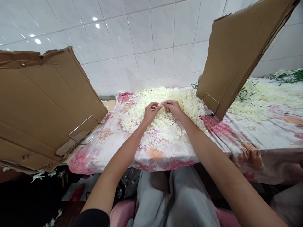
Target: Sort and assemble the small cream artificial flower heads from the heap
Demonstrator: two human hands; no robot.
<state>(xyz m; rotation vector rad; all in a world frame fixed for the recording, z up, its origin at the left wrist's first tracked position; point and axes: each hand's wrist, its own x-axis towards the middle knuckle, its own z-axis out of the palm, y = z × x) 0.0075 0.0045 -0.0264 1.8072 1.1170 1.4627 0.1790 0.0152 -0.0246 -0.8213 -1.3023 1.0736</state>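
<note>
A broad heap of small cream-white flowers [163,94] lies on the table in front of me. Over its middle, my left hand [151,112] is closed in a pinch, thumb and index finger brought together. From the other side my right hand [172,106] pinches too, and the fingertips of both hands meet. Something small and pale seems to be between them, too small to make out against the flowers. Loose white blossoms spread below my hands towards the table's front edge.
A floral tablecloth [104,148] covers the table. Cardboard panels stand on the left [47,110] and right [227,53], with wire bookends [81,129] at their feet. Beyond the right panel lie more white flowers [265,97] and green stems [246,91]. A tiled wall [151,41] rises behind.
</note>
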